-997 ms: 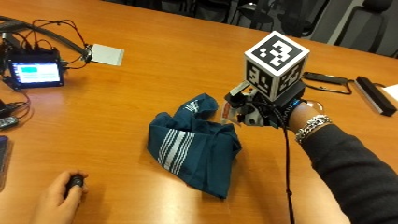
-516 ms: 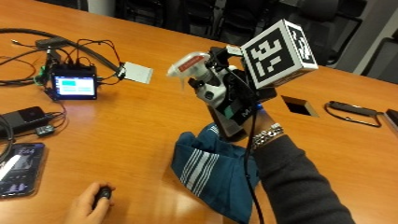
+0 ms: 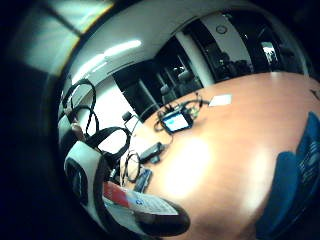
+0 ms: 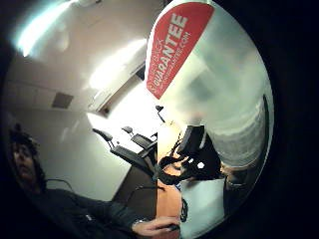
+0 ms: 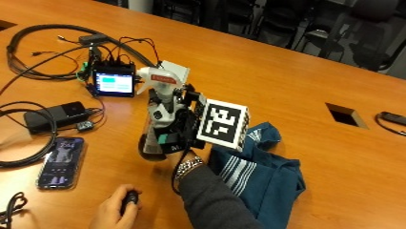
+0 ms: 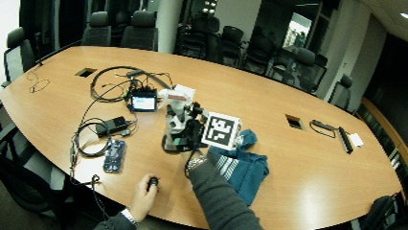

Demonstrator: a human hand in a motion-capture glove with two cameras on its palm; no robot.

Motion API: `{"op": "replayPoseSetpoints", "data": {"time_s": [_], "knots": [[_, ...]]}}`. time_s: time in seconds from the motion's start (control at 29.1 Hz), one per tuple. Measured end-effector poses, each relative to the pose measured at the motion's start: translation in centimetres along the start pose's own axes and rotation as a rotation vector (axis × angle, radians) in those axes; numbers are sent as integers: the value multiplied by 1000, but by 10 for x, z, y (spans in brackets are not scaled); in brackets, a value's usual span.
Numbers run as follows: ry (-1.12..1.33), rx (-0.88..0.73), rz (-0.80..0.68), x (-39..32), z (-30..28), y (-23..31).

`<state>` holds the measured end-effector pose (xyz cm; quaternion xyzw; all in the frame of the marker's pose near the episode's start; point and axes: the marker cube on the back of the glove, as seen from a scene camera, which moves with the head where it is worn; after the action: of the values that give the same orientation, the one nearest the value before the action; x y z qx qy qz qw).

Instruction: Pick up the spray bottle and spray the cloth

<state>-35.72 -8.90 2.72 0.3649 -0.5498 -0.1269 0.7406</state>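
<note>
Outside view looks down close on the table (image 5: pixel 304 86); the wide view, higher and farther, shares the cloth (image 6: pixel 242 167) at five o'clock.

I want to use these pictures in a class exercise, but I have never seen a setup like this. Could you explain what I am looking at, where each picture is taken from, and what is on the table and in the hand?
There is no robot here: a person sits at a long wooden table and works with a gloved right hand fitted with small cameras.

The two ordinary pictures come from cameras beside the table, one close, one wider. The two round pictures come from the cameras on the palm, looking outward, so they show whatever is near that hand.

The right hand grips a spray bottle, lifted off the table, with its white and red head at the top. Beside the hand lies a blue cloth with white stripes. Further off are a small screen, a phone and cables. The bare hand rests on the table near the edge.
</note>
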Motion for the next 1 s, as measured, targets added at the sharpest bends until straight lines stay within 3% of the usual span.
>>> {"op": "replayPoseSetpoints", "data": {"time_s": [0.58, 0.79, 1.0], "knots": [[51, -14, -53, 19, -8, 5], [101, -114, -26, 24, -2, 25], [185, -313, -57, 18, -1, 34]]}}
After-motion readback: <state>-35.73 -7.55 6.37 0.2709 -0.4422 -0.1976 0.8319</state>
